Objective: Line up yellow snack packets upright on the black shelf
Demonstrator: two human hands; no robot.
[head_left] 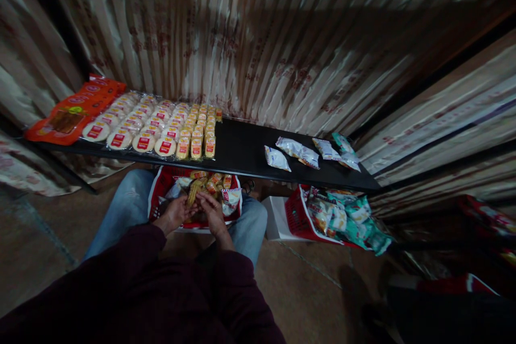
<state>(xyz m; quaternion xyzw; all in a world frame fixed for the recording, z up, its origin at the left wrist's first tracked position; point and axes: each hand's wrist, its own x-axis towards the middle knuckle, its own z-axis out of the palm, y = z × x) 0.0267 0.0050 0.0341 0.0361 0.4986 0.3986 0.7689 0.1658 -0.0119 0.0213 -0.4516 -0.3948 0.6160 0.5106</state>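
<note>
Over red basket point(153, 192): yellow pkt point(194, 191), axis fore-aft, tip rt.; L hand point(178, 213) gripping pkt; R hand point(213, 212) angled inward, grip unclear.

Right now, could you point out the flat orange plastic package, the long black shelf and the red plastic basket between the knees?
Flat orange plastic package point(78, 107): head view, front face.
Long black shelf point(242, 142): head view, bare top.
Red plastic basket between the knees point(155, 201): head view, left wall.
</note>
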